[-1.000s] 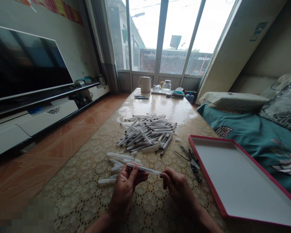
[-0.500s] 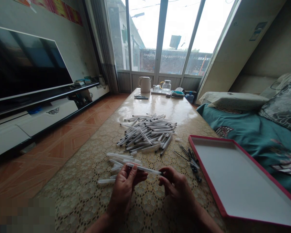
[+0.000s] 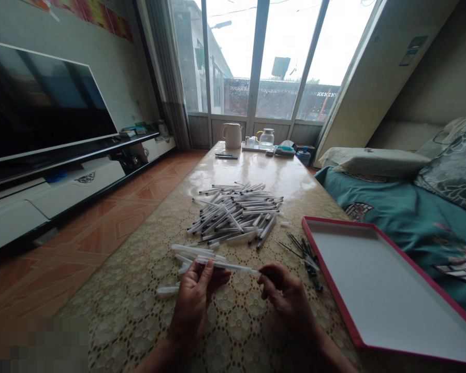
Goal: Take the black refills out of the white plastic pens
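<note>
My left hand [image 3: 194, 292] is closed around a white pen barrel [image 3: 238, 267], thumb on top, with the barrel pointing right. At the barrel's right end my right hand [image 3: 287, 295] has its fingertips pinched together, close to the pale tip. What those fingertips hold, if anything, is hidden. Several loose white barrels or caps [image 3: 166, 290] lie beside and behind my left hand. Beyond both hands spreads a pile of white pens with dark ends [image 3: 241, 210]. To the right of the pile are thin black refills and small black parts [image 3: 305, 254].
A shallow red-rimmed box lid [image 3: 396, 290] lies on the right of the patterned tablecloth [image 3: 236, 331]. At the far end stand a kettle [image 3: 233, 135], a glass pot [image 3: 267, 138] and a tissue pack [image 3: 284, 150]. A sofa [image 3: 388, 207] borders the right side.
My right hand has shifted slightly right from the barrel's end. The dark end seen there before is out of sight, and a pale tip shows. My left hand has moved slightly left.
</note>
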